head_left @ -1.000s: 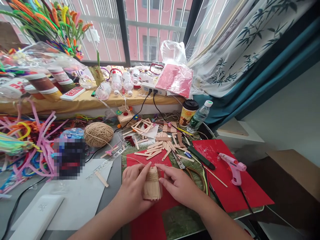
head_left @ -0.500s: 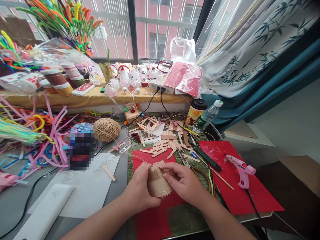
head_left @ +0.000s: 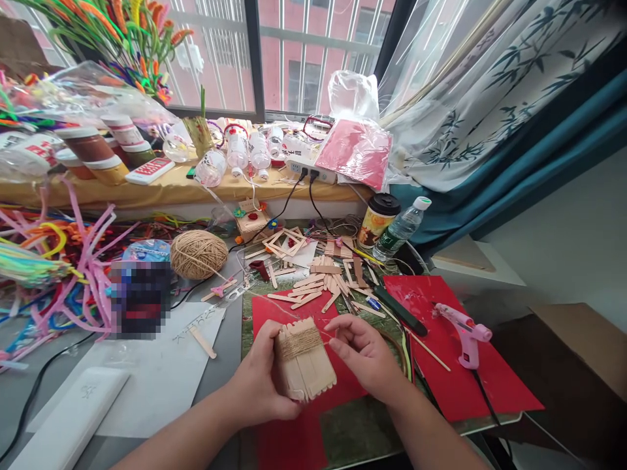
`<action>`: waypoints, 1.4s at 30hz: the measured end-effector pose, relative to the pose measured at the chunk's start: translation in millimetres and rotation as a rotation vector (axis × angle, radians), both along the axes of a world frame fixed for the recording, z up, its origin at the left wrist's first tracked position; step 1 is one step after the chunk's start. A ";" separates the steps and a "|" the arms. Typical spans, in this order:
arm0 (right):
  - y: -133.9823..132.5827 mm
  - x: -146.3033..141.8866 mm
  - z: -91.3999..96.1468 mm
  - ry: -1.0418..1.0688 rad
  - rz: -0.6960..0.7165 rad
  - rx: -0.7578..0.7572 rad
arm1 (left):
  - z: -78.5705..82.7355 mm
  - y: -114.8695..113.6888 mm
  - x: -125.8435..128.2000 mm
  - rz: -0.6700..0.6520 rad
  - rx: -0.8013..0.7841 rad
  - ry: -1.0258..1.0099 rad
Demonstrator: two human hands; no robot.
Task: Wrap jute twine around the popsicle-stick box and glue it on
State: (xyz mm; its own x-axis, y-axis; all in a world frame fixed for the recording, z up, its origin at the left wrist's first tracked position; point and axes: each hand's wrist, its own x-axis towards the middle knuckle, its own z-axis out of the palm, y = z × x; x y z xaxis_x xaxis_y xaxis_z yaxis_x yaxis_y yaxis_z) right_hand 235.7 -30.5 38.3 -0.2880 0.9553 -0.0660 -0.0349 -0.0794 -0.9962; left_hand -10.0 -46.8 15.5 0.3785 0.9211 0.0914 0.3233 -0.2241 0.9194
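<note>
My left hand (head_left: 259, 375) grips a small craft-stick box (head_left: 309, 373) by its left side, thumb along the near edge and fingers at the far edge. Rows of brown twine (head_left: 298, 346) are wound round its upper part, and the box is tilted toward me. Just right of it is my right hand (head_left: 365, 356), fingers half curled, with a gap between thumb and forefinger; nothing held shows clearly. The twine ball (head_left: 199, 254) lies on the table to the left, a loose strand running from it.
Loose craft sticks (head_left: 318, 284) are heaped behind the box. Red sheets (head_left: 490, 388) lie beneath my hands and at right, where a pink glue gun (head_left: 465, 333) rests. A water bottle (head_left: 402, 225) and a lidded cup (head_left: 376, 222) stand behind. White paper (head_left: 161, 385) lies left.
My right hand has come away from the wound twine, its fingers parting. The box in my left hand has turned, so more of its stick face shows.
</note>
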 end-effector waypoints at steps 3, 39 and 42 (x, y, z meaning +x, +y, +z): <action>1.6 -1.2 -2.1 0.003 0.014 -0.027 | -1.3 0.2 -0.1 0.005 0.017 0.021; 2.5 -57.6 12.0 -1.043 0.205 0.528 | -3.9 8.9 -1.8 -0.112 0.117 0.336; 1.4 -39.1 17.8 -0.989 0.216 0.587 | -1.2 11.1 -1.8 -0.133 0.108 0.369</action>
State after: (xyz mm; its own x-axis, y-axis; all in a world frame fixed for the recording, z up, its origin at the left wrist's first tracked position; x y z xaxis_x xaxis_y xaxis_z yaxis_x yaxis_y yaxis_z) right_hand 196.6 -29.1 56.1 -0.5184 0.8511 0.0832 0.7340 0.4927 -0.4675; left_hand -11.8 -35.7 14.3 0.5195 0.8542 0.0209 0.5885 -0.3755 0.7160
